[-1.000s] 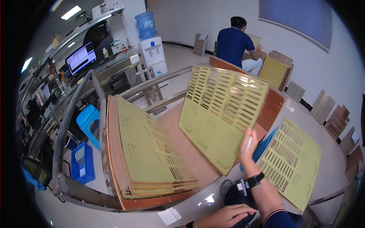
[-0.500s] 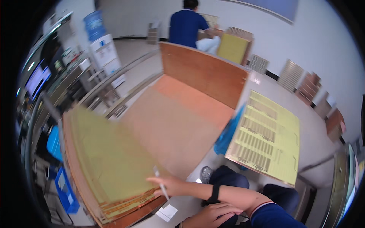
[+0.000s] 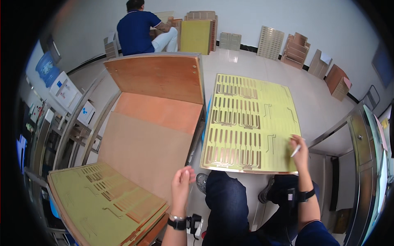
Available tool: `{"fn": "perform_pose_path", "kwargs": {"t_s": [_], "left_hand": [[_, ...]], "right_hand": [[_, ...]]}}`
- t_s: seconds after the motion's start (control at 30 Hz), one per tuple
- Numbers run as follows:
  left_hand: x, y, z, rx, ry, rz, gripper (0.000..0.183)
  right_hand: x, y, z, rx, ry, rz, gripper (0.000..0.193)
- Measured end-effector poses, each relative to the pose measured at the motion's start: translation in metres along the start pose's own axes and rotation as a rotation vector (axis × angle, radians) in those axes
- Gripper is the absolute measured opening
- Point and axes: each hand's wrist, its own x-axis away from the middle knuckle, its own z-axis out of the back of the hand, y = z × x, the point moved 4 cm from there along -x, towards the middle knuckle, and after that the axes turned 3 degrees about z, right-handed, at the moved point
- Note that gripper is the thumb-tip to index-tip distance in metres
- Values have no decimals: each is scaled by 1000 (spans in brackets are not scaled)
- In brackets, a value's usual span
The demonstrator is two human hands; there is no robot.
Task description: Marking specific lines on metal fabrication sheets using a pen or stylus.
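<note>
In my right hand [image 3: 300,152] is a slim white pen-like tool [image 3: 295,151], at the right edge of a yellow-green patterned sheet [image 3: 273,123]. Rows of copper-coloured slots and thin bent lines cover this sheet, which lies in front of me above my knees. My left hand [image 3: 182,180] is raised with loosely curled fingers and nothing visible in them, beside a large brown board surface [image 3: 147,139]. To the left lies a stack of similar yellow-green patterned sheets [image 3: 82,201], with copper-coloured edges.
An upright wooden panel [image 3: 158,78] closes the far end of the metal-railed cart. Beyond it a person in a blue shirt [image 3: 137,33] sits facing away. Several panels [image 3: 271,43] lean along the wall. A metal cabinet [image 3: 359,135] stands at right, a water dispenser [image 3: 65,90] at left.
My right hand has come back from the left stack to the right-hand sheet, still holding the white tool. My left hand has come out from beneath my right arm. The view has turned right.
</note>
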Motion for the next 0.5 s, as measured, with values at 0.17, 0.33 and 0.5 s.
{"fn": "perform_pose_path", "kwargs": {"t_s": [0.17,0.33,0.5], "left_hand": [[-49,-19,-36,220,-184,277,37],[-60,-19,-57,236,-238,249,29],[-69,-28,-48,135,-191,255,26]], "right_hand": [[26,61,65,421,68,-348,30],[14,47,72,392,-15,-476,25],[-1,27,74,607,-132,-269,23]]}}
